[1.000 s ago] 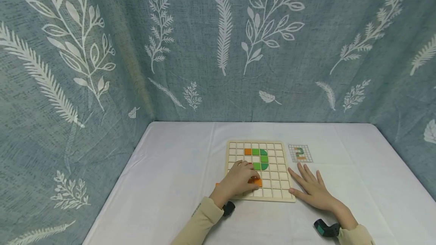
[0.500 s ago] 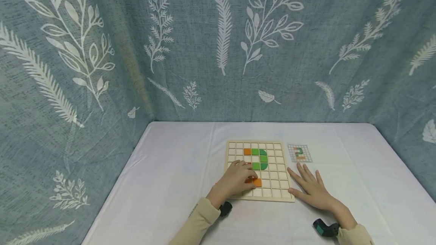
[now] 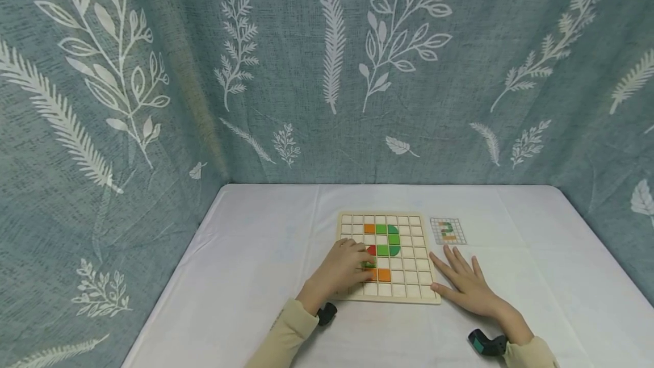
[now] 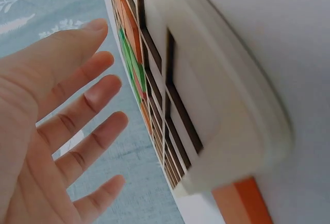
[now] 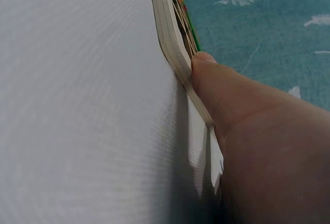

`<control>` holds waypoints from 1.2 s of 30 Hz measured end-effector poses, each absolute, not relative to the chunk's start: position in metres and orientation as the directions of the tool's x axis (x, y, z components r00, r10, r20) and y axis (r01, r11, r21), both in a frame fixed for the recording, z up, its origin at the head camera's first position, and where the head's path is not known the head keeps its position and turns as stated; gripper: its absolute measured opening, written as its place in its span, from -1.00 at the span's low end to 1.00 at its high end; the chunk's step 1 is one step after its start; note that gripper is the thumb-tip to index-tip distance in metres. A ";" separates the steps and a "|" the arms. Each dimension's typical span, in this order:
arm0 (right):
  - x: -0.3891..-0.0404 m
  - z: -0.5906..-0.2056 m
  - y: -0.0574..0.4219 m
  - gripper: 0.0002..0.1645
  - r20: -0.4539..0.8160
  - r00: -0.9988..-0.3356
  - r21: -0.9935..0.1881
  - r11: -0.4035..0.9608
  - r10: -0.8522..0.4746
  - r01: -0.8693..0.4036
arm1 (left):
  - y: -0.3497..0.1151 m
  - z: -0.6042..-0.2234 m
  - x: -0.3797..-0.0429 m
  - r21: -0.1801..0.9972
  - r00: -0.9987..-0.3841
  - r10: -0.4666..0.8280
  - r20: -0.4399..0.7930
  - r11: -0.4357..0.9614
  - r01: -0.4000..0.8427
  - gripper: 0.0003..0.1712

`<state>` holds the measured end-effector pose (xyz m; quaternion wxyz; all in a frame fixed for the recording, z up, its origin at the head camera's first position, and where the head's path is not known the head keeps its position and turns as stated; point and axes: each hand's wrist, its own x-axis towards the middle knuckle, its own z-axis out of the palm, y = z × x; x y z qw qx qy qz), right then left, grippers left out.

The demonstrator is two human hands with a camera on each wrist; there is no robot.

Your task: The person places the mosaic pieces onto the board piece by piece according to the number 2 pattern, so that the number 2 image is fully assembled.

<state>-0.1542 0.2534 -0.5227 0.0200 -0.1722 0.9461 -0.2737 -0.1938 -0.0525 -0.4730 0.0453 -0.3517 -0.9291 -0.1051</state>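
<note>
A wooden grid board (image 3: 410,277) carries green tiles (image 3: 393,239), a red tile (image 3: 371,250) and orange tiles (image 3: 384,275). My left hand (image 3: 339,266) is over the board's left part, its fingertips close to another green tile (image 3: 369,264). In the left wrist view this hand's fingers (image 4: 100,134) are spread and loosely bent, with nothing between them. My right hand (image 3: 469,288) lies flat at the board's right side, fingers spread. Its thumb (image 5: 221,82) touches the board's edge in the right wrist view. The left hand hides some of the board's left cells.
A small printed card (image 3: 448,231) showing a coloured grid pattern lies right of the board. An orange block (image 4: 242,201) is on the white cloth (image 3: 265,231) beside the board's corner. A blue-green leaf-patterned curtain (image 3: 286,72) stands behind the table.
My left hand has shifted left across the board, uncovering the red tile, a green tile below it and more of the orange tiles. The right hand has stayed in place.
</note>
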 end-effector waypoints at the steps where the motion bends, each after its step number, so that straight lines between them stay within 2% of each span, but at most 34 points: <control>1: -0.154 -0.523 0.253 -0.19 0.058 -0.939 -0.524 0.791 -0.338 -0.317 | -0.054 -0.474 -0.194 0.165 -0.750 0.641 0.161 0.732 0.661 -0.77; 25: -0.157 -0.524 0.255 -0.19 0.041 -0.942 -0.535 0.789 -0.333 -0.303 | -0.099 -0.472 -0.195 0.233 -0.815 0.563 0.133 0.782 0.578 -0.71; 36: -0.156 -0.522 0.255 -0.19 0.050 -0.941 -0.537 0.785 -0.334 -0.308 | -0.118 -0.476 -0.193 0.260 -0.814 0.562 0.149 0.772 0.581 -0.75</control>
